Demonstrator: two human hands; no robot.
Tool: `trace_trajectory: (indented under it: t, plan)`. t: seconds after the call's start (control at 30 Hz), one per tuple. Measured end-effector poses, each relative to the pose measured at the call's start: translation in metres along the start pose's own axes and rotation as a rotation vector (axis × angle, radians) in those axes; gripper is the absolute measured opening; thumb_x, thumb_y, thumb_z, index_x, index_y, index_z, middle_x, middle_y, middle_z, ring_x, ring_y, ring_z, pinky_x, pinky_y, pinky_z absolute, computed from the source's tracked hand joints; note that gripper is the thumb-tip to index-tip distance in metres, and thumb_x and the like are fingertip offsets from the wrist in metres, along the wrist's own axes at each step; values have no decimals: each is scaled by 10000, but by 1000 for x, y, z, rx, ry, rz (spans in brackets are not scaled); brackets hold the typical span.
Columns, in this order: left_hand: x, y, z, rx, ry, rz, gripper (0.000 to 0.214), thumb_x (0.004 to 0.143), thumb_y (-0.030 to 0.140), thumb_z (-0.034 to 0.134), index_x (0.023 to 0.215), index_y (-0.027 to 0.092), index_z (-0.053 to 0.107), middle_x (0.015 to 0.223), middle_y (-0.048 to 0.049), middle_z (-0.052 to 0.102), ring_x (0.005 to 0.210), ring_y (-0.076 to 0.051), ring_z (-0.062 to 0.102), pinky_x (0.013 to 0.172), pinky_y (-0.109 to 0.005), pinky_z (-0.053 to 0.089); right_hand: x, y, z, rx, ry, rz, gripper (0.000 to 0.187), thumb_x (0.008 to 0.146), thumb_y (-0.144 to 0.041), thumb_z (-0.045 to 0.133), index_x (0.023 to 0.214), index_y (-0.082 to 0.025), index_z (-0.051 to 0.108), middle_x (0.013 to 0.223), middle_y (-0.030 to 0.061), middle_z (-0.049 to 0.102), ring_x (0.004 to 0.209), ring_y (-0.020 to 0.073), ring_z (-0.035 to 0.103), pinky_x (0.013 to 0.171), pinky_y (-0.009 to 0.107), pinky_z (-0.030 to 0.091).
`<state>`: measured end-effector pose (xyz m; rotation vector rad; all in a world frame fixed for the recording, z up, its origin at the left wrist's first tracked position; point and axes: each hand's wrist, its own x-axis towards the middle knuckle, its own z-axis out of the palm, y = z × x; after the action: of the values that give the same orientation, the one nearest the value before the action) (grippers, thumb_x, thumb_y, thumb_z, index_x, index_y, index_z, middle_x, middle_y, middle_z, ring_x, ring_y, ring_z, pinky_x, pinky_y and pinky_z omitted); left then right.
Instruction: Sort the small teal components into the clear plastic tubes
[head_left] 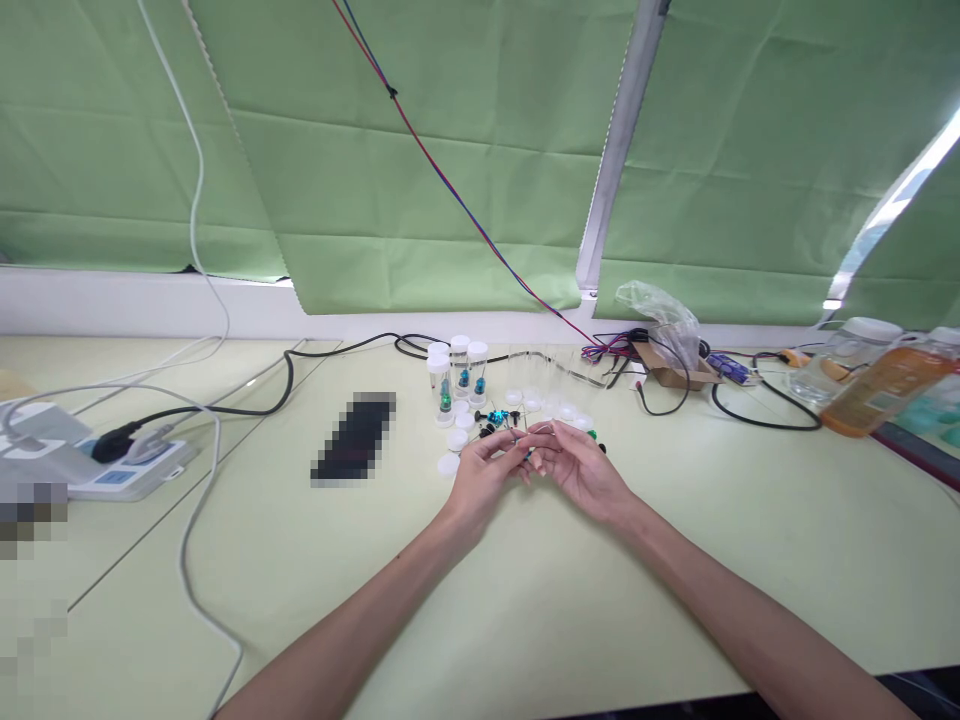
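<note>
My left hand (486, 472) and my right hand (581, 468) meet above the table, fingertips pinched together around something small that I cannot make out. A bit of blue shows between the fingers. Just behind them lie small blue and black parts (498, 416), some with thin stems. White round caps (457, 439) lie flat left of the hands, and more caps (568, 411) lie behind them. Clear tubes (534, 370) stand there, hard to see. Several capped vials (441, 390) with blue or green parts inside stand upright to the back left.
A blurred dark flat object (354, 438) lies left. A power strip (135, 470) with plugs and cables stands far left. At the back right are a cardboard box (671, 370) with a plastic bag (661, 318), bundled wires (611, 347) and an orange bottle (889, 385).
</note>
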<state>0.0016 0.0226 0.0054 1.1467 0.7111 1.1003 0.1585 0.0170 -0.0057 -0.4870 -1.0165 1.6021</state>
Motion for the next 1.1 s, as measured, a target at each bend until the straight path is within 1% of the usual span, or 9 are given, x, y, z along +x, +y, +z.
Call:
trace_trajectory:
  t: [0.17,0.33,0.5,0.77,0.97,1.1]
  plan:
    - [0,-1,-1,-27,-13,0,224,761,325,735,886,141,715,803,-51,661,674,-128,601,620,-246,467,0,-1,0,-1,4,6,226,916,-345,579,994,-159,684,955,100,739,683,156,615,715,353,515]
    - [-1,0,0,-37,-21,-5,220,763,323,733,866,131,704,755,-52,655,664,-131,593,617,-249,464,0,-2,1,20,2,9,208,899,-326,598,1009,-170,683,902,69,723,664,151,606,694,342,514]
    - [0,1,0,-17,3,3,236,735,340,752,838,133,706,790,-54,656,646,-128,583,601,-258,464,0,-2,1,42,-3,-4,184,898,-295,600,979,-162,698,837,41,671,643,137,578,670,335,513]
    - [-1,4,2,12,-16,34,228,746,344,740,820,131,711,792,-57,645,669,-142,595,601,-265,468,0,-2,1,38,-22,-12,191,902,-320,599,979,-174,695,838,39,648,645,140,561,669,360,523]
    - [-1,3,1,0,-30,19,217,763,337,729,837,134,704,769,-53,646,673,-141,593,614,-266,468,0,-2,1,33,-30,-13,189,915,-317,582,978,-174,690,828,40,652,659,138,560,681,343,515]
    - [-1,3,1,-12,-51,1,221,774,335,723,856,130,704,747,-58,655,680,-142,596,610,-254,458,0,-3,2,54,-32,3,185,910,-304,587,1011,-184,685,823,30,657,647,137,558,674,340,513]
